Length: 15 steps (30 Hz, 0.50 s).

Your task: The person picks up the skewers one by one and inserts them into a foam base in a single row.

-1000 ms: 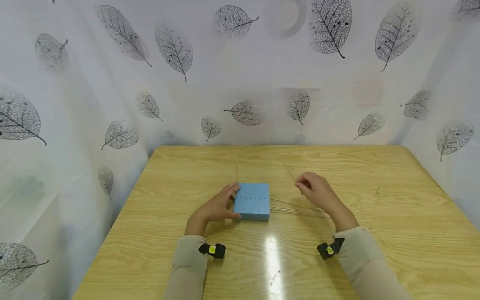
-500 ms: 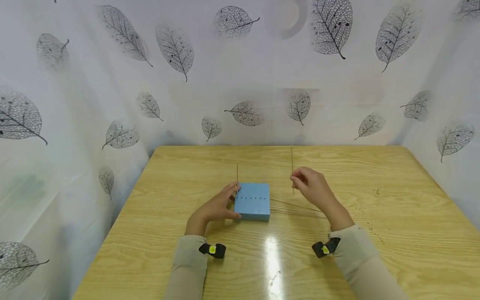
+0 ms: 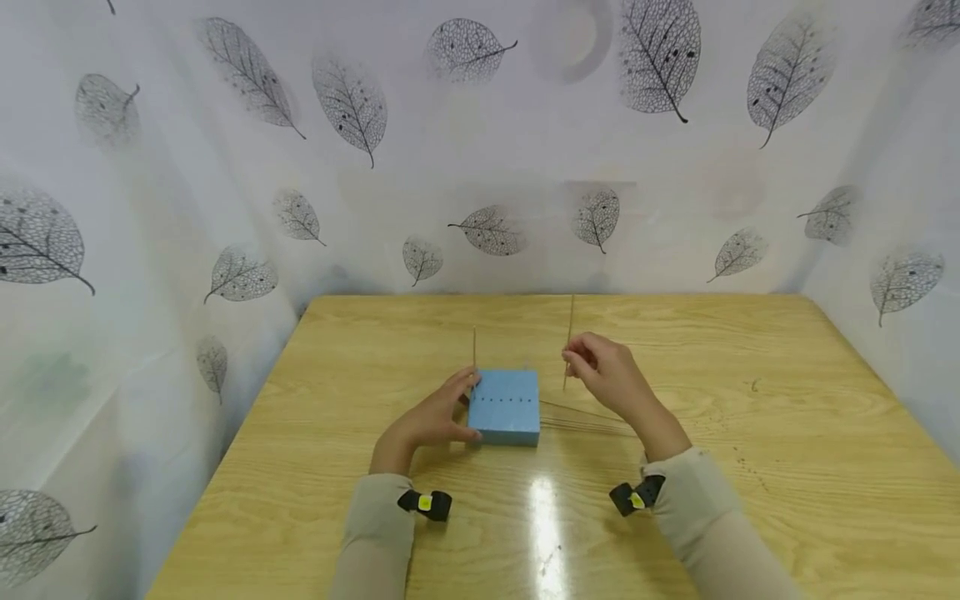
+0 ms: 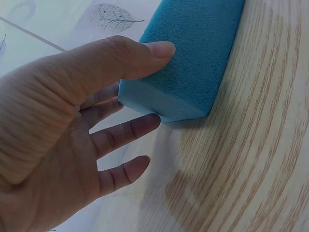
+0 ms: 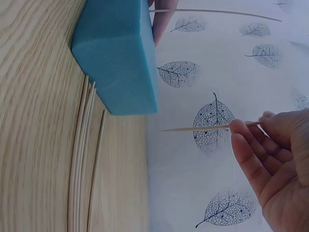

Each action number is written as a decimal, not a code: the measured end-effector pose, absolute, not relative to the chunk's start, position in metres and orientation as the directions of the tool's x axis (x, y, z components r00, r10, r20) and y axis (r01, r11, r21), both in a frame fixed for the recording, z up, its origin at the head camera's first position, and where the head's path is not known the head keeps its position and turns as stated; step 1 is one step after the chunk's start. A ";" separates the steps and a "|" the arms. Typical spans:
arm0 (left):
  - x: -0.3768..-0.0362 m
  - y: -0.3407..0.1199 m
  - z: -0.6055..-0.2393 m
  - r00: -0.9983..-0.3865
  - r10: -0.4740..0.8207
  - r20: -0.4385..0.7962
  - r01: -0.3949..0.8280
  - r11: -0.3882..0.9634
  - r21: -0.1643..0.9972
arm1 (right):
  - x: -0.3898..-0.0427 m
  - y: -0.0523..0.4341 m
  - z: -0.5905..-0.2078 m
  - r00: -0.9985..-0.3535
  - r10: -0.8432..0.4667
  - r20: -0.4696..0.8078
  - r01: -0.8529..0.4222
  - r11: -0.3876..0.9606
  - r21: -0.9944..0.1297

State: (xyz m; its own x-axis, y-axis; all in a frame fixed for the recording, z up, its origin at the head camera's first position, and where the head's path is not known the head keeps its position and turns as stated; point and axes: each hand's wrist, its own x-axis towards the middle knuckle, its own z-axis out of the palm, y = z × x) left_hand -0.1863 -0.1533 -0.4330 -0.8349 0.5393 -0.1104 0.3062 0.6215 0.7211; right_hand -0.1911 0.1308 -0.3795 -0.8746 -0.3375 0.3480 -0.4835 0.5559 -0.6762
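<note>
A light-blue foam block (image 3: 504, 417) with a row of small dark holes across its top sits mid-table. My left hand (image 3: 427, 421) grips its left end, thumb on the front face (image 4: 193, 53), some fingers partly hidden behind it. From the top's left end one bamboo skewer (image 3: 474, 346) stands upright. My right hand (image 3: 611, 375) pinches another bamboo skewer (image 3: 572, 321) between thumb and fingers, nearly vertical, right of the block and apart from it. In the right wrist view, this skewer's pointed end (image 5: 178, 129) is exposed beside the block.
Several loose skewers (image 3: 588, 423) lie on the wooden table (image 3: 300, 517) to the right of the block, their near ends close to it. A leaf-patterned curtain (image 3: 525, 142) hangs behind the table and along both sides.
My right hand has moved left toward the block, and its skewer has turned from slanted to nearly vertical. My left hand, the block and the standing skewer have kept their places.
</note>
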 end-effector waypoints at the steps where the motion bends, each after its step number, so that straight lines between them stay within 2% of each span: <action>1: -0.186 -0.153 -0.433 -0.835 0.539 -0.109 0.307 0.623 0.720 | -0.191 0.129 -0.378 -0.873 -0.339 0.351 -0.487 0.558 -0.672; 15: -0.187 -0.154 -0.433 -0.840 0.530 -0.119 0.301 0.637 0.709 | -0.192 0.112 -0.371 -0.857 -0.352 0.377 -0.514 0.528 -0.676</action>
